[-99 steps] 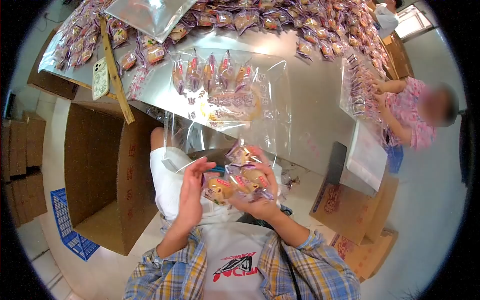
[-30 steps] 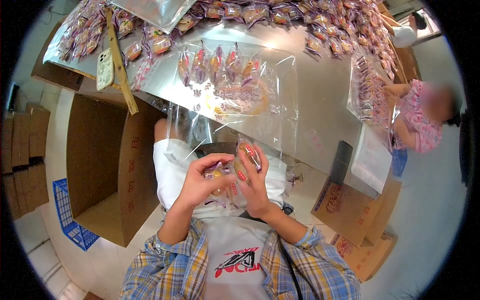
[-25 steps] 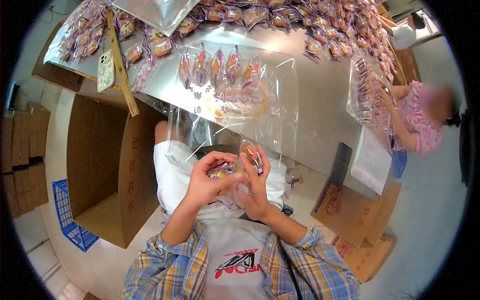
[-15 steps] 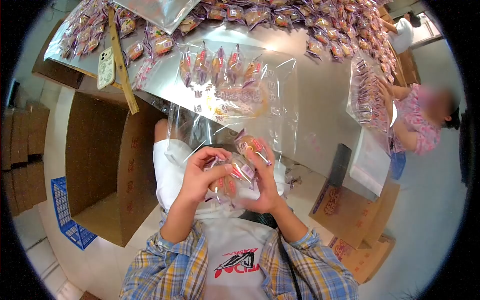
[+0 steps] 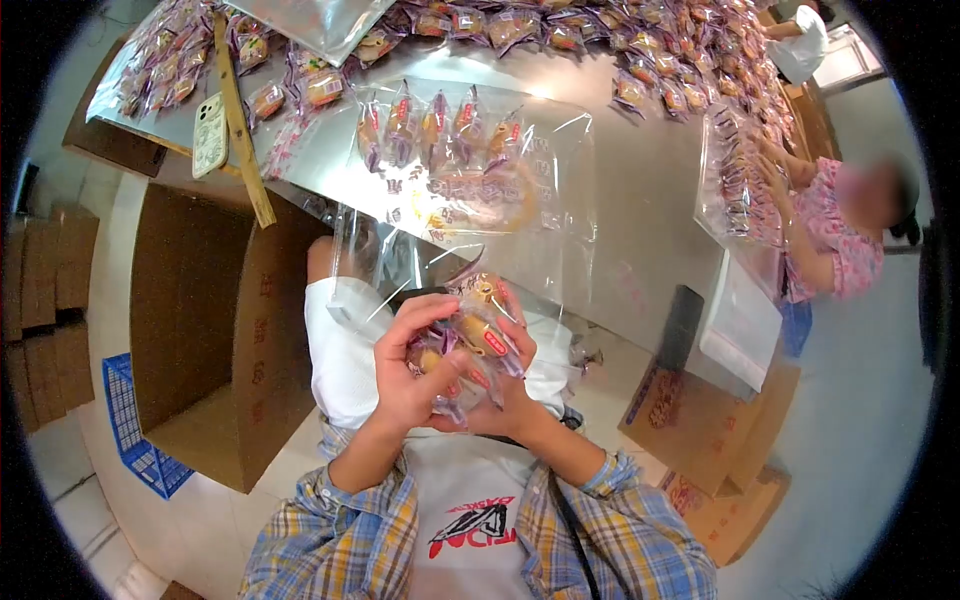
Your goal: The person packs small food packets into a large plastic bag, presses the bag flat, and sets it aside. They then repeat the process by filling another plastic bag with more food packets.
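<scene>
Several wrapped pastries (image 5: 482, 335) are bunched between my two hands above my lap. My left hand (image 5: 408, 365) wraps round their left side, its thumb across the front. On the right, my right hand (image 5: 515, 375) closes round the same bunch, with part of its palm hidden behind the wrappers. Just beyond, a clear plastic bag (image 5: 565, 200) lies over the table edge, with a row of several wrapped pastries (image 5: 435, 130) inside or under its far part; which of the two I cannot tell.
Heaps of wrapped pastries (image 5: 680, 50) cover the far side of the metal table (image 5: 640, 200). A wooden strip (image 5: 238, 120) and a phone (image 5: 210, 135) lie at left. Open cardboard boxes (image 5: 190, 330) stand at both sides. At right, a person (image 5: 825, 230) handles a filled bag.
My hands have drawn closer together round the pastries. The pastry near my right fingers has come in against the bunch. The other person's arms have shifted slightly.
</scene>
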{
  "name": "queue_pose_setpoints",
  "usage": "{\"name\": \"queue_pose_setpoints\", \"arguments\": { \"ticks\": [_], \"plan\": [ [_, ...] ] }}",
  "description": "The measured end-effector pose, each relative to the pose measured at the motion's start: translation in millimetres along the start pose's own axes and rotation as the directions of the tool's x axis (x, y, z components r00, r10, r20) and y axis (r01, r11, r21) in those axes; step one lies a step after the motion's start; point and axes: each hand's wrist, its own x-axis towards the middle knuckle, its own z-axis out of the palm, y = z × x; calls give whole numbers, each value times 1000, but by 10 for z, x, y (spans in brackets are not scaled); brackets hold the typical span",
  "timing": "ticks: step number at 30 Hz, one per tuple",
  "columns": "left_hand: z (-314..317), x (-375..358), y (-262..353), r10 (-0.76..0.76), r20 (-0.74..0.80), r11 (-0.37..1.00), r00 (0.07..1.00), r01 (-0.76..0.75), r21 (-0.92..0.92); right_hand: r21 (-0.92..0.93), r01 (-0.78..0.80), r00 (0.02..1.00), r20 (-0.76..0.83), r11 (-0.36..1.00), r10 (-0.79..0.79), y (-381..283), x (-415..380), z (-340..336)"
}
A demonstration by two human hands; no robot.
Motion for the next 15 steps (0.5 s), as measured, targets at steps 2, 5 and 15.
{"name": "queue_pose_setpoints", "arguments": {
  "ticks": [2, 5, 15],
  "plan": [
    [-32, 41, 46, 39, 66, 998, 997, -42, 40, -36, 43, 999, -17, 998, -44, -1, 17, -1],
    [-27, 68, 44, -63, 80, 998, 995, 61, 18, -116, 113, 992, -34, 987, -118, 139, -6, -63],
    [59, 104, 52, -375, 28, 904, 926, 373, -208, -195, -3, 997, -72, 981, -11, 11, -54, -52]
  ]
}}
